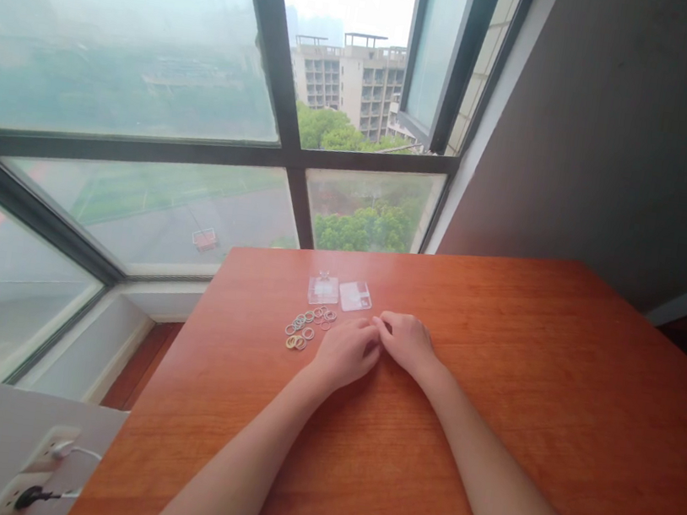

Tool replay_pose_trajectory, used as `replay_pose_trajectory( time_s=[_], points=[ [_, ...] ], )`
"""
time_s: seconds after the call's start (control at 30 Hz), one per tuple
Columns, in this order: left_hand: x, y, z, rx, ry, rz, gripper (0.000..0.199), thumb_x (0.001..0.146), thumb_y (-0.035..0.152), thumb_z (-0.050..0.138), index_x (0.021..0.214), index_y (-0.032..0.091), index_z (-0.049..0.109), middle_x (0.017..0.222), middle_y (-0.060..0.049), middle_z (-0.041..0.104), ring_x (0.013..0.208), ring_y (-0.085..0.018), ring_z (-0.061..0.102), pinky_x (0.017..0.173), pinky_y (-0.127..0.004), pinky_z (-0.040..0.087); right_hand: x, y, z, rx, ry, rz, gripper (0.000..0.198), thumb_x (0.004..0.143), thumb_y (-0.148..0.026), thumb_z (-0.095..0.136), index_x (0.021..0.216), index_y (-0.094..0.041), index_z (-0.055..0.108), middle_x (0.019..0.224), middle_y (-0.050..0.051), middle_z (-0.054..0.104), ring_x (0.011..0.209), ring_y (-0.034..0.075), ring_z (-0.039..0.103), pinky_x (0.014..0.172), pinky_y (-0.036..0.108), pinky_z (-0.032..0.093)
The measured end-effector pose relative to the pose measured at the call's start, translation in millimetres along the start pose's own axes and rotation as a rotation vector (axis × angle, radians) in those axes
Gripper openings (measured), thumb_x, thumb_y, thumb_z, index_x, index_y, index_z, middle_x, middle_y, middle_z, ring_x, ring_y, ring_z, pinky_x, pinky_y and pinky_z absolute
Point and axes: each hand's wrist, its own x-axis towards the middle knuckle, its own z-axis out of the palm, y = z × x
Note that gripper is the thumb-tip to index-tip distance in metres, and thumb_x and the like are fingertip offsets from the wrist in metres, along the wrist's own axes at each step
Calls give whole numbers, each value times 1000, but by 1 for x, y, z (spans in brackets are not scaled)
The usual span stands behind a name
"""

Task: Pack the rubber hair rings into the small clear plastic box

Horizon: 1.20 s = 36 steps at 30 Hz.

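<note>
My left hand (348, 352) and my right hand (408, 342) meet over the table, fingertips touching. The fingers of both are closed in a pinch, and whatever they hold, if anything, is hidden or too small to name. Just left of my left hand lies a loose group of small metal rings (309, 317), mostly silver. A gold-coloured ring (292, 341) lies at the near end of the group. Behind the rings stands a small clear plastic box (322, 291) with something small and clear at its back. Beside it, a flat clear lid (355, 296) lies on the wood.
The reddish-brown wooden table (555, 390) reaches to the window wall. Its left edge drops off near a wall socket (51, 448) with plugs and cords. A dark-framed window (298, 153) stands behind, with one sash (438, 66) swung outward. A grey wall (622, 135) rises at right.
</note>
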Motion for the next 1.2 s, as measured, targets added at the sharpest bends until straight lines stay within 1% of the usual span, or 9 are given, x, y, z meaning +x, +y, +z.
replay_pose_trajectory(
  time_s=[0.37,0.63,0.93,1.07,1.13,1.17,1.2],
  points=[
    [0,-1,-1,-20,-1,12,12,86,23,47,87,21,59,94,-3,65,85,-17,60,72,-26,43,0,1,0,-1,4,-4,38,97,-44,36,87,-24,67,90,5,72,79,17,63,60,25,31],
    [0,0,0,-25,-4,6,13,86,23,47,88,21,60,93,-4,65,85,-17,60,72,-26,43,0,1,2,5,34,-16,37,96,-44,37,85,-24,66,87,4,72,77,17,63,58,26,28],
    [-1,1,0,-27,14,6,13,86,23,47,84,21,60,91,-3,65,82,-17,59,70,-25,41,1,1,1,1,12,2,37,96,-44,37,87,-25,67,89,4,72,79,18,63,60,26,31],
    [1,2,-6,-59,-3,4,13,84,23,49,82,21,61,86,-3,66,77,-15,58,65,-25,38,0,1,1,4,-2,0,38,96,-44,36,88,-25,68,91,5,72,81,18,63,62,25,33],
    [2,-3,-14,-92,-1,-36,14,85,25,49,84,22,63,80,-1,65,71,-15,57,61,-25,36,0,0,1,6,-5,1,38,96,-45,36,89,-25,67,91,5,72,82,19,63,62,26,34],
    [3,-8,-19,-104,16,-84,15,85,26,49,86,22,64,75,0,64,67,-14,56,59,-25,35,1,0,1,8,-3,7,37,96,-45,37,89,-25,67,91,5,72,82,19,64,63,26,34],
    [3,-15,-24,-108,50,-162,17,86,27,48,89,22,64,72,0,63,64,-14,55,58,-24,34,1,0,2,16,1,17,36,96,-45,37,91,-25,67,90,5,72,82,19,64,63,26,35]
  ],
)
